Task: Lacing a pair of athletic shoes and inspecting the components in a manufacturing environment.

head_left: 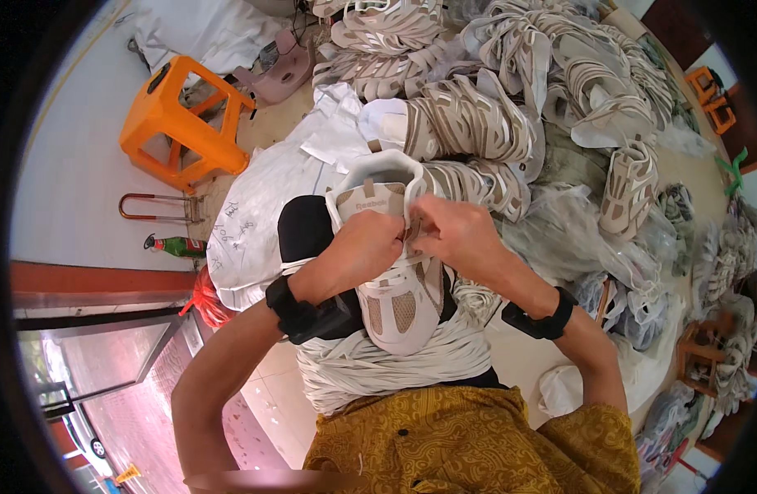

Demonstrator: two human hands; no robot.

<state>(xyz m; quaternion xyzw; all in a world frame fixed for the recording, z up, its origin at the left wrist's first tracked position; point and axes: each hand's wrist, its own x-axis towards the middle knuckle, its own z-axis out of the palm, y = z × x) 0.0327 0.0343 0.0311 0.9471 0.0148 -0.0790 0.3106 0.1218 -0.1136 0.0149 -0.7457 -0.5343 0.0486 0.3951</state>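
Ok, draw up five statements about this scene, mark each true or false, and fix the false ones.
1. The left hand and right hand are both at the beige shoe. True.
2. The shoe's toe points away from the person. False: it points toward them.
3. White laces lie near the toe. True.
4. The green bottle is right of the hands. False: it is left.
5. Each wrist bears a black band. True.
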